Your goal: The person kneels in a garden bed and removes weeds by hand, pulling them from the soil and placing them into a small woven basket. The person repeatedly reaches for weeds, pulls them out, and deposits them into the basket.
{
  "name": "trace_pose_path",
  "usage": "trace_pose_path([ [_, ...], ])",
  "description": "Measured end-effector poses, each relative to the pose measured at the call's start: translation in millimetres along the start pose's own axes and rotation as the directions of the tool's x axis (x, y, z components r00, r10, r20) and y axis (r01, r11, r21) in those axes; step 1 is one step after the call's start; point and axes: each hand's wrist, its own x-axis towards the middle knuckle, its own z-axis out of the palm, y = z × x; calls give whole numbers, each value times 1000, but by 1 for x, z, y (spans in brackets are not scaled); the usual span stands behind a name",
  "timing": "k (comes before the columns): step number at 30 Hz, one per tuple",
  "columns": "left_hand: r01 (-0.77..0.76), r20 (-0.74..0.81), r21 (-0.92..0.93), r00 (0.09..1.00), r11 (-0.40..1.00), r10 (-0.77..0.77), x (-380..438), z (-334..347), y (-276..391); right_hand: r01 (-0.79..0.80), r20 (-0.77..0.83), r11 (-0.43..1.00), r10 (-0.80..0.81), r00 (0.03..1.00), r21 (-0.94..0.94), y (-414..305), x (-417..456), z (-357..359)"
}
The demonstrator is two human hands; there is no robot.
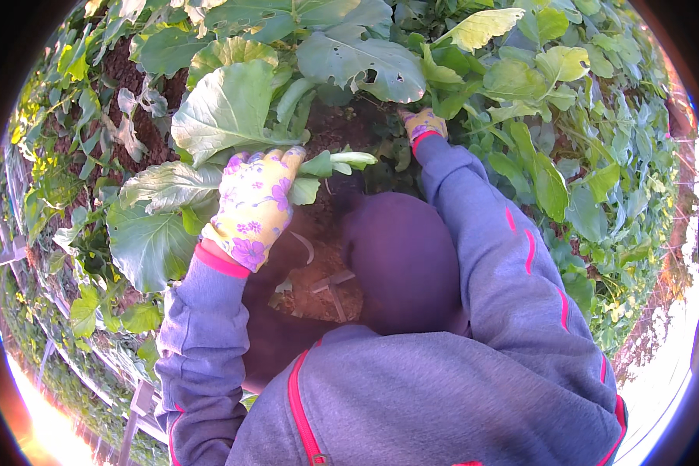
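My left hand [256,204], in a yellow floral glove with a pink cuff, is closed around a bunch of broad green leaves [227,110]. Their cut-looking pale stalk ends [354,158] stick out to its right, and more leaves spread to its left. My right hand [424,124], gloved the same way, reaches low among the plants. Leaves and shade hide its fingers, so whether it grips anything is unclear. Just above it hangs a large leaf with holes [361,61], and a yellowing leaf [482,28] stands further up.
Dense leafy plants [594,151] surround me on both sides. Brown soil [341,125] shows between the hands. My bent knee [405,262] in dark trousers rises close below them. On the ground beside it lies a grey strip-like object [332,283]. Pale rails or pipes [87,378] run at lower left.
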Motion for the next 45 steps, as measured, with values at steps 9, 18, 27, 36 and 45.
trace_pose_path([
  [9,-3,-12,-14,1000,1000,3,-2,0,-3,288,162,884,-244,956,-368,20,48,32],
  [18,-39,-47,-23,998,999,38,-2,0,-1,519,295,640,-430,853,-567,16,57,11],
  [27,-56,-52,-27,997,998,55,-4,1,-1,582,72,659,-631,773,-477,24,71,3],
  [36,-79,-90,-28,993,996,76,-5,1,0,630,286,638,-565,774,-443,21,42,-27],
  [45,-17,32,-5,999,1000,18,-5,-2,2,437,311,730,-314,897,-525,-17,3,0],
])
